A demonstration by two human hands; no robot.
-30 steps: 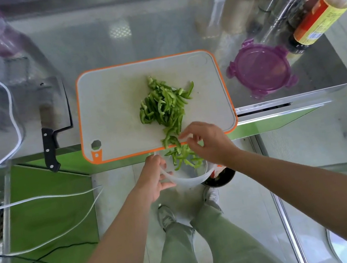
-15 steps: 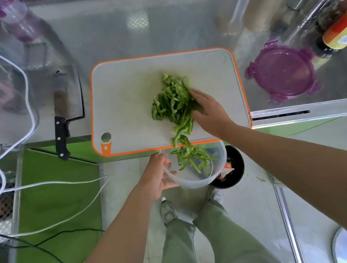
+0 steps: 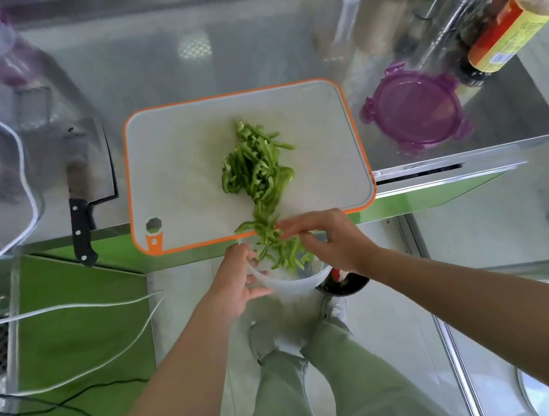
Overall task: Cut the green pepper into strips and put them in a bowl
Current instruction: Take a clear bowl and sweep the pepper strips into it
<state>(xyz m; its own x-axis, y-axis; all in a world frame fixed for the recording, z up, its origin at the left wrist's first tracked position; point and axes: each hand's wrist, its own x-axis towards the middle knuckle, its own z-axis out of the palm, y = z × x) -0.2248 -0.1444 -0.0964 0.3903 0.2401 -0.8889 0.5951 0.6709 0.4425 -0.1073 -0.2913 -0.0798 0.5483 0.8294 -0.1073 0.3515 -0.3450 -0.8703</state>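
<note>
Pepper strips (image 3: 281,248) beneath right grip (image 3: 333,243)

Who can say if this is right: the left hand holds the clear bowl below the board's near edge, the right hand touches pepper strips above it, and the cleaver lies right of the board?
One point is wrong: the head view shows the cleaver left of the cutting board, not right. The left hand does hold the clear bowl, and the right hand touches pepper strips above it.

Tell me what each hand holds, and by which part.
Left hand grips the clear bowl by its left rim. Right hand touches green pepper strips at the edge of the cutting board; whether it pinches them cannot be told.
</note>
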